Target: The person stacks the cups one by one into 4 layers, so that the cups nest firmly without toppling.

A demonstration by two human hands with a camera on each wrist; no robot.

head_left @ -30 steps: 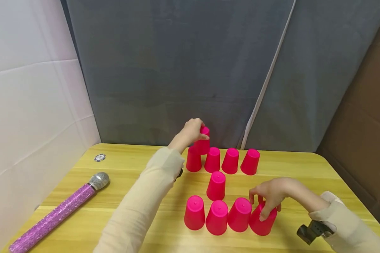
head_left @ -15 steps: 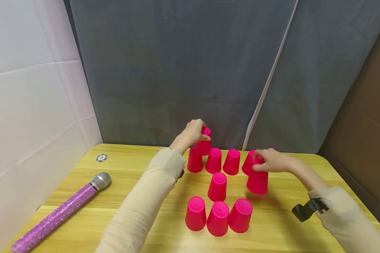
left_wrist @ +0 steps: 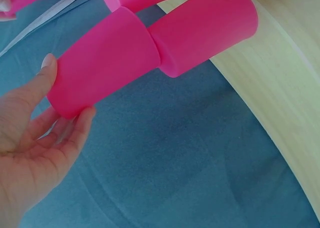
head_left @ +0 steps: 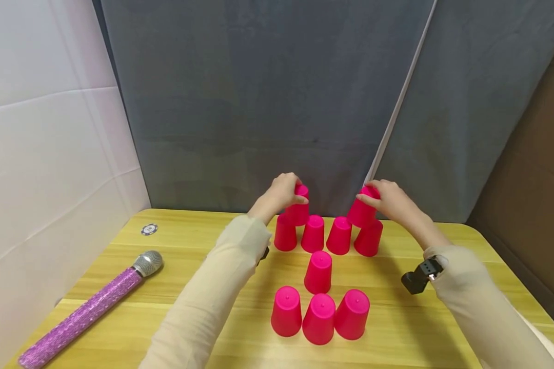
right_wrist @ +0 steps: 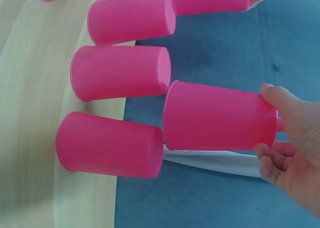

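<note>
Setting second-tier cups on the back row (head_left: 327,236).
My left hand (head_left: 280,190) is gripping its cup (head_left: 298,207) over the left pair; my right hand (head_left: 388,199) is gripping its tilted cup (head_left: 362,210), which I'm levelling so it bridges both rims.

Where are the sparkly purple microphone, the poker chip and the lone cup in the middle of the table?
Purple microphone (head_left: 85,313), head view: point on the middle of its glittery handle.
Poker chip (head_left: 149,229), head view: point on its flat top face.
Lone cup (head_left: 318,272), head view: point on its side wall.
</note>
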